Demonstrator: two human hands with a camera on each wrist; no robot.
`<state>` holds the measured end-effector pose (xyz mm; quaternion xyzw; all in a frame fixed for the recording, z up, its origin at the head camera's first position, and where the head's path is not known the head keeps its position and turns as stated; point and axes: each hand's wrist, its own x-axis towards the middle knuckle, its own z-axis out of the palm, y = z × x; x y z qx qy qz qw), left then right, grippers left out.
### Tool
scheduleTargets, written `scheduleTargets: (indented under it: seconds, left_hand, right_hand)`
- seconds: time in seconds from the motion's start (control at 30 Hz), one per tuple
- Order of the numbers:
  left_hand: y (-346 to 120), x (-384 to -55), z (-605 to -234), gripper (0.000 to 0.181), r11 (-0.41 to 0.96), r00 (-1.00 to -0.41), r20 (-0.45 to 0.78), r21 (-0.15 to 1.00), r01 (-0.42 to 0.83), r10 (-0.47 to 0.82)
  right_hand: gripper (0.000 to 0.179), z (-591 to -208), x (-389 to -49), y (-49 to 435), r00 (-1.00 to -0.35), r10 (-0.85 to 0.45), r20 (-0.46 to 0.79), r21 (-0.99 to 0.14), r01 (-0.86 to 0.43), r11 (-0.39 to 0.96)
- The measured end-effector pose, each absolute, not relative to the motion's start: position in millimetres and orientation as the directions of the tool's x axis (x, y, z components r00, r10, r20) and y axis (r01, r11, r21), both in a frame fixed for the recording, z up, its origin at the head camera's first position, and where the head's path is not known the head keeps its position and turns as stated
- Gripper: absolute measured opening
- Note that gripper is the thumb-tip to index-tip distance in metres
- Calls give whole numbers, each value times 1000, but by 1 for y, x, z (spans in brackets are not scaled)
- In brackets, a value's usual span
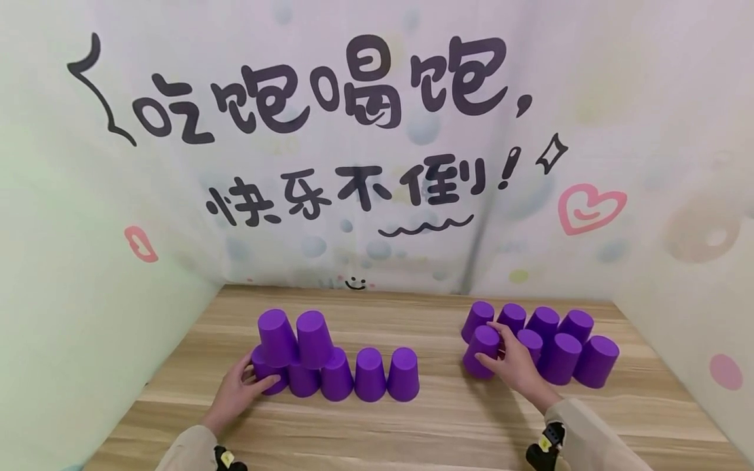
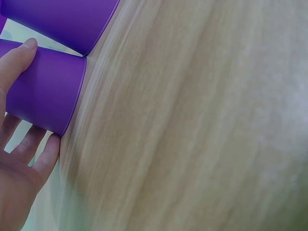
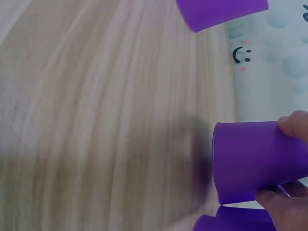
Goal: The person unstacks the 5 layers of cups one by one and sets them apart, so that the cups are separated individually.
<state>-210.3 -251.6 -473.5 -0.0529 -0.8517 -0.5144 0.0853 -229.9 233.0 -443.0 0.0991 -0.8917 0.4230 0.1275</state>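
Purple cups stand upside down in a row on the left of the table, two more resting on top at the row's left end. My left hand holds the leftmost bottom cup, thumb on its near side and fingers on its outer side. Over on the right, my right hand grips another upside-down purple cup between thumb and fingers. In the right wrist view this cup appears slightly above the wood, with a shadow beside its rim. My right fingers partly hide the cups behind.
Several upside-down purple cups are grouped in two rows beside my right hand. The wooden table meets a printed cloth wall at the back. At the bottom row's right end stands a single cup.
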Motion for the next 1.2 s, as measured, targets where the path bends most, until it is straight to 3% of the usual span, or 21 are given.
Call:
scheduleTargets:
  seconds: [0.5,1.2]
  left_hand:
    - [-252,-211,-474,65,473,-983,182,866,160,0]
    - [-253,-212,-476,65,472,-980,199,864,174,-3]
  right_hand:
    - [63,-451,-227,235,-967,-17,254,-691,-194,696]
    - [63,-443,-234,235,-951,-27,306,-642,-228,732]
